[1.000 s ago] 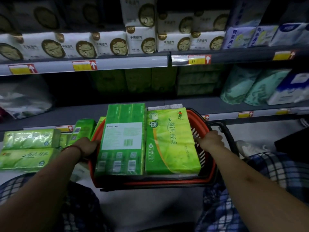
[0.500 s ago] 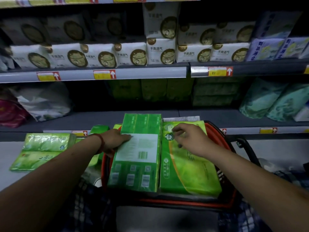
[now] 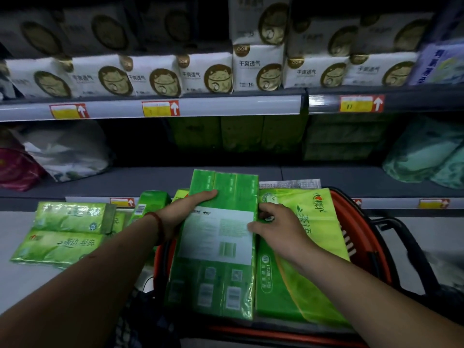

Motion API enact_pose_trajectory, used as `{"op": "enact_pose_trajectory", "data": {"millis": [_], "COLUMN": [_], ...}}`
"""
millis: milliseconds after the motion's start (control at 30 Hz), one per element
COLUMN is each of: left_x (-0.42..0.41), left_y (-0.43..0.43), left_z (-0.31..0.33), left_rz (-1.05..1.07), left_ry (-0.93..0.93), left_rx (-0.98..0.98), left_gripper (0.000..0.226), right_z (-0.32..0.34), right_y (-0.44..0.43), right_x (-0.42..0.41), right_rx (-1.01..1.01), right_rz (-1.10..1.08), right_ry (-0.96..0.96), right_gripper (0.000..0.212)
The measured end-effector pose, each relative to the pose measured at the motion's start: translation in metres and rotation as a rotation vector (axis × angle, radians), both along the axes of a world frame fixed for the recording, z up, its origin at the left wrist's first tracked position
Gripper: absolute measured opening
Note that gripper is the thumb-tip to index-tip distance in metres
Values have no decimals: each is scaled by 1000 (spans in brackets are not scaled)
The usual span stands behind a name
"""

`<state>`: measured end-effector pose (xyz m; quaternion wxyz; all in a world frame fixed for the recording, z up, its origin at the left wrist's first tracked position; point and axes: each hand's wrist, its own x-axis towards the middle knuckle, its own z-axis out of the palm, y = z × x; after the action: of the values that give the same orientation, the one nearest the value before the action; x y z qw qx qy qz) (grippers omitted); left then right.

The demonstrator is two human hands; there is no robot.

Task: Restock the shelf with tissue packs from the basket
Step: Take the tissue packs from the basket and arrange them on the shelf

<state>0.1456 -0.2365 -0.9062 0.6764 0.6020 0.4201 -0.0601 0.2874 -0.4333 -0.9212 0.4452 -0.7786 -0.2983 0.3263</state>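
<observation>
Dark green plastic-wrapped tissue pack with white label [image 3: 216,275] lies in red plastic basket [image 3: 351,222]; left hand [image 3: 185,212] and right hand [image 3: 276,231] grip its sides, fingers [image 3: 208,194] curled

a dark green tissue pack [image 3: 216,249] with a white label lies flat on top of the load in the red basket [image 3: 351,222], long side pointing at the shelf. a yellow-green tissue pack [image 3: 303,262] lies touching its right side. the grey shelf [image 3: 140,182] behind holds shadowed green packs [image 3: 241,134] at its back. two light green packs [image 3: 67,232] lie stacked left of the basket.
</observation>
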Motion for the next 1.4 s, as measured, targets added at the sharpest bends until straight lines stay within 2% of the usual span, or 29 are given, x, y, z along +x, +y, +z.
{"op": "enact_pose_trajectory", "data": {"millis": [100, 233, 333, 400, 467, 567, 600, 700, 800, 933, 1067, 1200, 1267, 1333, 1400], "left_x": [1, -2, -7, -11, -13, -15, -15, -12, -9, -2, 4, 10, 13, 15, 17], "left_y": [-7, -13, -14, -16, -17, -17, -18, -20, -19, -18, -26, -30, -30, -32, -33], "left_z": [13, 29, 40, 53, 65, 77, 81, 89, 91, 88, 81, 72, 71, 75, 76], "left_rz": [54, 178, 280, 345, 375, 397, 407, 420, 409, 421, 309, 277, 339, 395, 487], "left_ry": [-101, -290, -416, -503, -571, -656, -673, -678, -644, -624, -626, -613, -635, -692, -771], "left_rx": [-16, 9, 8, -29, -81, -107, -114, -138, -159, -149, -217, -206, -226, -255, -295], "left_gripper": [45, 44, 49, 39, 34, 39, 42, 50, 58, 65, 69, 72, 69, 57, 50], "right_z": [4, 23, 42, 51, 58, 57, 57, 55, 58, 67, 82, 83, 84, 84, 79], "right_y": [-2, -4, -6, -5, -4, -5, -6, -7, -7, -7, -9, -14, -15, -17, -19], "right_x": [-2, -2, 0, 3, 5, 8, 6, -1, -5, 0, 15, 23, 25, 29, 36], "right_rx": [94, 221, 322, 357, 373, 324, 296, 284, 364, 417, 383, 327, 367, 481, 615], "right_rz": [-65, -110, -85, -27, 22, 105, 166, 225, 134, -17, -45, -31, -74, -138, -203], "right_ry": [110, 235, 265, 290, 331, 417, 432, 441, 441, 463, 631, 754, 794, 852, 928], "right_gripper": [26, 44, 49, 54, 66, 101, 105, 83, 74, 50, 26, 44, 47, 56, 87]}}
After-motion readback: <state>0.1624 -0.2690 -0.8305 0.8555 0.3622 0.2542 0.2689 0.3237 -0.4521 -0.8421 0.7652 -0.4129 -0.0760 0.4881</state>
